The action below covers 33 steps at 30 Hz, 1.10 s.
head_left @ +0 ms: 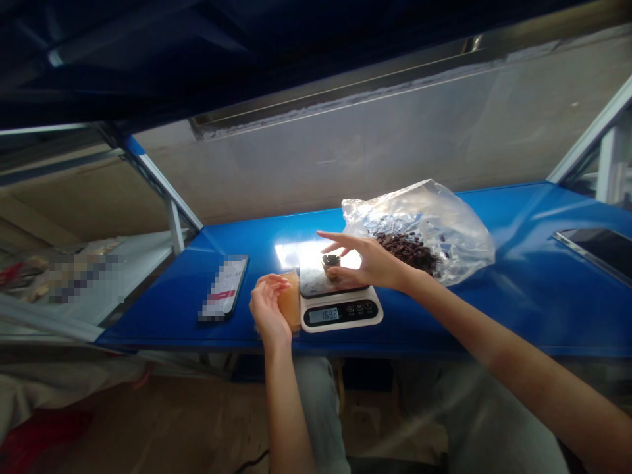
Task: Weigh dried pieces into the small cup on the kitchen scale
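Right hand [368,260], parted, brackets the cup [330,262] on the scale [336,296], perhaps steadying it; left hand [270,304] curls loosely at the packet [292,304], grip unclear.

right hand [368,260] at small round dark-filled cup [330,261] on white plastic scale [344,314] (digits [330,315] showing); left hand [270,303] beside flat tan packet [292,301].
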Motion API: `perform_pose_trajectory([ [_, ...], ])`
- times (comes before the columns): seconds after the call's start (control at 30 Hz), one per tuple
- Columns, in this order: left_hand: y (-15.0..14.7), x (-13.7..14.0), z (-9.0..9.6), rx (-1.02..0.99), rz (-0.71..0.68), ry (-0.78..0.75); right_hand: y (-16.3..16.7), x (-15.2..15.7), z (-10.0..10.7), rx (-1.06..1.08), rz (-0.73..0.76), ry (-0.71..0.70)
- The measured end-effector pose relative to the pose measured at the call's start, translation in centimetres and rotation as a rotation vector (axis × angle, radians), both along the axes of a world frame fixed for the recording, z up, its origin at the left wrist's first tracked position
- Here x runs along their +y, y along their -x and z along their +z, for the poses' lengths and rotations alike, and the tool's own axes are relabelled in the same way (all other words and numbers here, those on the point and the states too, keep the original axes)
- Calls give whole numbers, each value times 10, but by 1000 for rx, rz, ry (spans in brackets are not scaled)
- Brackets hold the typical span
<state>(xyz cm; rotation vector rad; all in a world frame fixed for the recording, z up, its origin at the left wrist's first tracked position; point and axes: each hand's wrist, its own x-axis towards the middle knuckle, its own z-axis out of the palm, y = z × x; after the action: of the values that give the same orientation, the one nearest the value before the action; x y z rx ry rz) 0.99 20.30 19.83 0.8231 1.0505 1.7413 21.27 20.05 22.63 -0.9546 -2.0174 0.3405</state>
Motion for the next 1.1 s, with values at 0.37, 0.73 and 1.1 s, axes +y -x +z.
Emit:
perform_pose_trajectory([
  [0.37,0,1,-1,22,2,-6,3,1,-1,76,21,-13],
  [0.73,0,1,-2,23,-1,-16,3,-1,2,40,-23,-20],
  [1.1,0,1,-2,27,4,-21,1,0,2,2,-119,-25],
])
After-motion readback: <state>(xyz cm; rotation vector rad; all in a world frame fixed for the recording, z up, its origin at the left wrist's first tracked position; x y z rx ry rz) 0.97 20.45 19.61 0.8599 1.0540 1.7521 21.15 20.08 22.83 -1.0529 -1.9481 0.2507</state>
